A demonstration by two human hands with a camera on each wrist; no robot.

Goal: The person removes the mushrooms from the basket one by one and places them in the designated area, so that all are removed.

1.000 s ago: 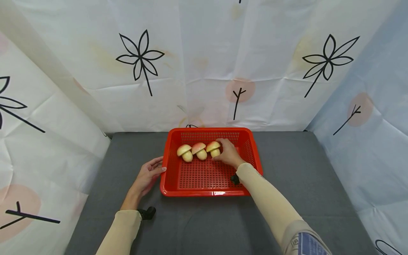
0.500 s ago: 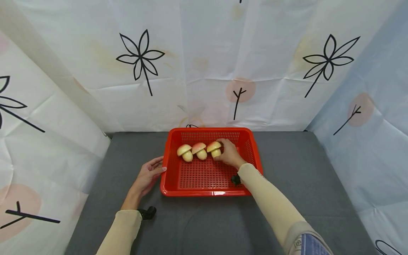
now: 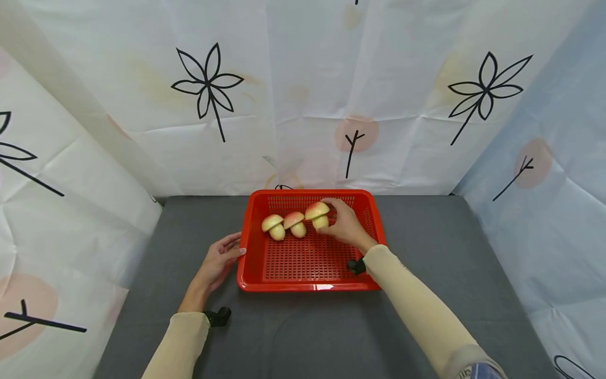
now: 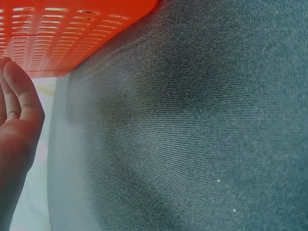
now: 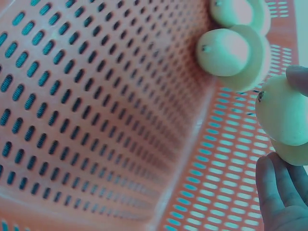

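Three toy mushrooms with pale stems and reddish-yellow caps are at the red plastic basket. The left mushroom and the middle mushroom lie side by side inside it. My right hand holds the third mushroom between thumb and fingers, slightly higher than the other two. In the right wrist view, this mushroom shows its rounded stem end, with the thumb above and the fingers below. My left hand touches the basket's left rim with its thumb, fingers fairly straight along the outer wall.
A dark grey cloth covers the table under the basket. White patterned curtains stand behind and at both sides. A black wrist camera is on the left wrist, another camera on the right.
My right hand has raised the third mushroom a little, up and away from the other two. My left hand, the basket and the other mushrooms stay in place.
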